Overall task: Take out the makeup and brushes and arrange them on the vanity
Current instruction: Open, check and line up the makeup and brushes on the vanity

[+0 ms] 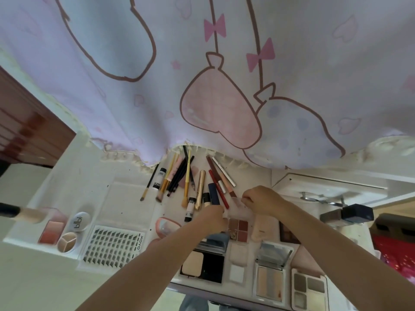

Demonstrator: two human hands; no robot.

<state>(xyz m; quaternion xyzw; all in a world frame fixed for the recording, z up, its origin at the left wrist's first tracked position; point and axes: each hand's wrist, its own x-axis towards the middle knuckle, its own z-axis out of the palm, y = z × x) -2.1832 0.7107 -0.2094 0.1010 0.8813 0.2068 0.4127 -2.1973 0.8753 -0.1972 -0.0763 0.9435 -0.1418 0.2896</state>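
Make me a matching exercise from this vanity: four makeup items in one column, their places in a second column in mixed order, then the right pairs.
Things:
1. White lash tray printed XOYO
2. Round white compact printed bibi
3. Slim gold metal tube
4. Grey four-pan eyeshadow palette

Places:
A. among the brushes and pencils at the back, by the curtain hem
B. near right corner of the vanity
C. left of the pink hand mirror
D. far left, behind the three-part round palette

Pairs: 1-C, 2-D, 3-A, 4-B
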